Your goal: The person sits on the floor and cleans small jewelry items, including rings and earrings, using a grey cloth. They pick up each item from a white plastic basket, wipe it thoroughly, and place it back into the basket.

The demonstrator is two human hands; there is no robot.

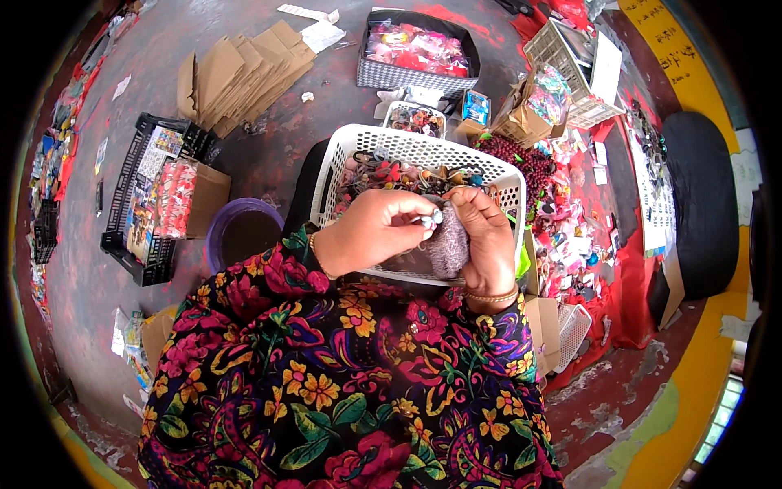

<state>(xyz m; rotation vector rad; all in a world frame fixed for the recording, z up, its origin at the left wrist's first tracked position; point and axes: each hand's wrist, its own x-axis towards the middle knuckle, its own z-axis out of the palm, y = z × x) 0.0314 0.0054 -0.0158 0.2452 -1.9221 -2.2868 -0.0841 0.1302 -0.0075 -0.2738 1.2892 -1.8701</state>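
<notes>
Head view: both hands work a fuzzy mauve scrunchie (450,248) over the white basket (342,159)
Left hand (371,232) pinches a small pale bead (432,218) against it; right hand (486,236) grips the scrunchie; fixing seems under way, calling next for a steady press

Floor (269,155): worn grey-red concrete. On it, L to R: black crate (134,212) w/ printed packs, brown carton (191,196) beside it, purple bucket (240,232), flattened cardboard stack (240,73), checked box (415,49) of bright items, white lattice basket (570,65), dark red beads (529,159), red cloth (627,269) w/ small packets.
</notes>
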